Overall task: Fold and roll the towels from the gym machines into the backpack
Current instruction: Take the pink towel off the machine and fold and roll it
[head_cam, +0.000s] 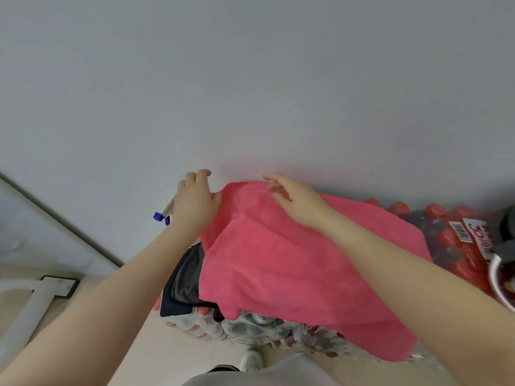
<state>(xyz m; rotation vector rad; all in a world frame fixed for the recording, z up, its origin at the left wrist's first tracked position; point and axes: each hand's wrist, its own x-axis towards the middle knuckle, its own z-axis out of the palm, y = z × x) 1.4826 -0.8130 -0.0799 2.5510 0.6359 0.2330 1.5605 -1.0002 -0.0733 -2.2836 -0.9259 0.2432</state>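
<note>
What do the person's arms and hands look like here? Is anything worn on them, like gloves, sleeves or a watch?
Both arms are bare from the bottom edge of the picture to the fingertips: no sleeves show. The left hand and the right hand wear no gloves, and no rings, watch or bracelets are visible on the fingers or wrists. The fingernails look short and unpainted, though the picture is slightly blurred.

Both forearms (117, 296) are bare to the frame edge, with no sleeves, watch or rings showing. Far below the fingers (199, 175), light grey shorts (250, 377) cover the lap, and a white shoe (251, 359) peeks out beyond them.
</note>
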